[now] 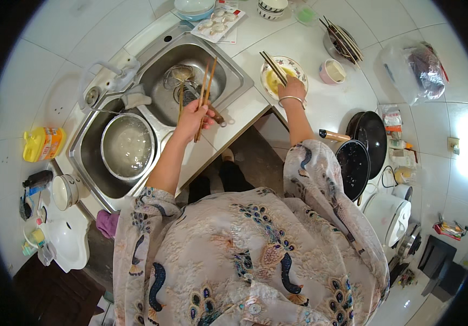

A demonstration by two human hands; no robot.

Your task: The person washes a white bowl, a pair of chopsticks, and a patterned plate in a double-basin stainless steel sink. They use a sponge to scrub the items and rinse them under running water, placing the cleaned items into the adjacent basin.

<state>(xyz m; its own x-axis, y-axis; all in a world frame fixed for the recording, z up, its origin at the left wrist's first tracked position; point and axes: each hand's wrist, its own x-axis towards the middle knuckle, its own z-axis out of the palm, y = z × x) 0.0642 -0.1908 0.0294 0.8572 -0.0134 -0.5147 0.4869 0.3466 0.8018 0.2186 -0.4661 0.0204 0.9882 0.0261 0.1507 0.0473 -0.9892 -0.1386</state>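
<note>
Over the front edge of the sink, my left hand (193, 117) is closed around wooden chopsticks (208, 81) that point up and away. A utensil with a brown wooden handle (217, 115) runs beneath that hand; whether my fingers touch it I cannot tell. Behind it, a wire strainer (178, 76) lies in the sink basin (212, 65). My right hand (291, 91) is at the patterned plate (301, 69) on the counter, which holds something yellow. Several chopsticks (271, 63) are gripped in its fingers, their far ends sticking out over the plate.
A metal pot of water (103, 155) sits in the left basin, near the faucet (120, 76). Beyond my right hand are a small pink cup (332, 71) and a bowl with chopsticks (337, 46). Black pans (352, 163) stand by my right sleeve. A yellow jug (44, 144) is at far left.
</note>
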